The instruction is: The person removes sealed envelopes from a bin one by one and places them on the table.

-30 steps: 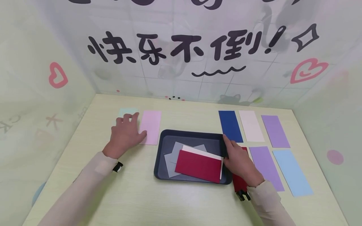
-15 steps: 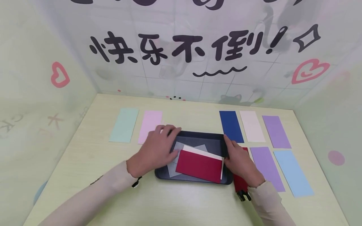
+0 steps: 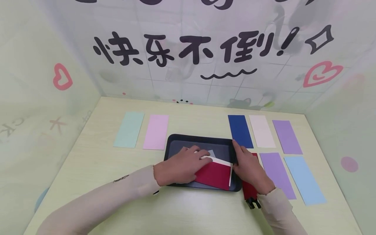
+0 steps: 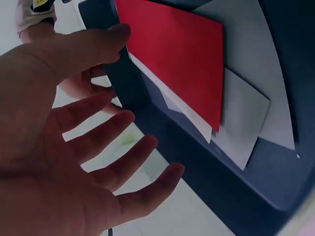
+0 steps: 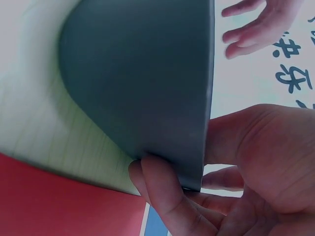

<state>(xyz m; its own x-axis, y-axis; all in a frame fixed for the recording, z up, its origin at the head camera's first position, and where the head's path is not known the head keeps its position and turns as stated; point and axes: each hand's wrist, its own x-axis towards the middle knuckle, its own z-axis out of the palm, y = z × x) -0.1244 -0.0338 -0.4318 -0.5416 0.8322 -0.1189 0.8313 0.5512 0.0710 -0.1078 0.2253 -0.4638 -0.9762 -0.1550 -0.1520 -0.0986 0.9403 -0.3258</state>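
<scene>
A dark shallow tray sits mid-table with several paper cards inside. On top lies a red card over a white card, with grey pieces beneath. My left hand hovers above the tray, covering the red card's left part in the head view. Its fingers are spread and bent slightly, holding nothing, as the left wrist view shows. My right hand grips the tray's right side, thumb and fingers on either face of the wall. Another red card lies partly hidden under this hand.
At left lie a mint card and a pink card. Right of the tray are a dark blue card, a pale pink card, purple cards and a light blue card. Printed sheeting encloses the table.
My left hand has moved right from beside the mint and pink cards, past the tray's left rim, to over the cards inside. My right hand keeps its grip on the tray.
</scene>
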